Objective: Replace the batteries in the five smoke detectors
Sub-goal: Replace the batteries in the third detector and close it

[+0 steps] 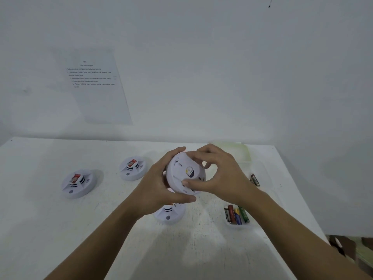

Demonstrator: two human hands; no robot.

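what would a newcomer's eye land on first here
Mid-frame above the white table, the left hand and right hand grip a held smoke detector, its flat side towards the camera. On the table, a far-left detector and a second detector lie to the left, and a third detector sits just under the hands. At the right, a small clear tray holds coloured batteries, with a loose battery beyond it.

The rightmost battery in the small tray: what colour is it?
That battery is green, seen in the head view.
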